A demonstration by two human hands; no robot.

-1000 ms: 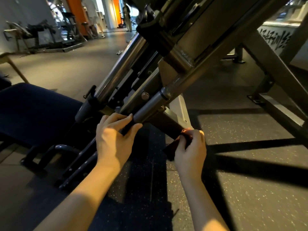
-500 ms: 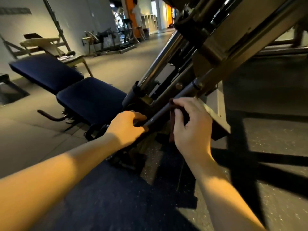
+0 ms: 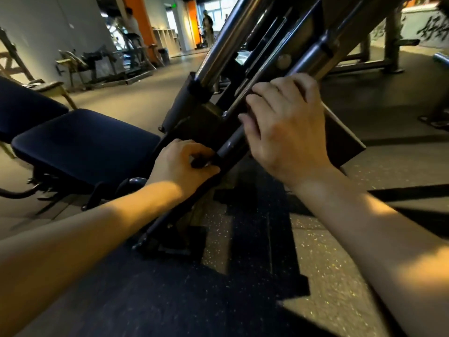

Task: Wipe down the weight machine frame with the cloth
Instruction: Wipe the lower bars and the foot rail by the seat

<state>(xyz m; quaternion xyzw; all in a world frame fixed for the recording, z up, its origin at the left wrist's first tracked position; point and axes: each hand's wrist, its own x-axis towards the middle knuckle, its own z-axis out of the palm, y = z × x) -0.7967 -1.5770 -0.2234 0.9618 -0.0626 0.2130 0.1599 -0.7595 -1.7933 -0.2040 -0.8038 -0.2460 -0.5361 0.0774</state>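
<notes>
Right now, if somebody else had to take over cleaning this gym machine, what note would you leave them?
Left hand: closed around the lower end of the slanted bar, near the blue seat pad.
Right hand: wrapped over the same bar higher up, fingers curled across it. The cloth cannot be seen in this view; it may be under the right palm.
Done: cannot tell how much of the weight machine frame has been wiped.
Left: probably the shiny guide rods and the frame above and below the hands.
</notes>
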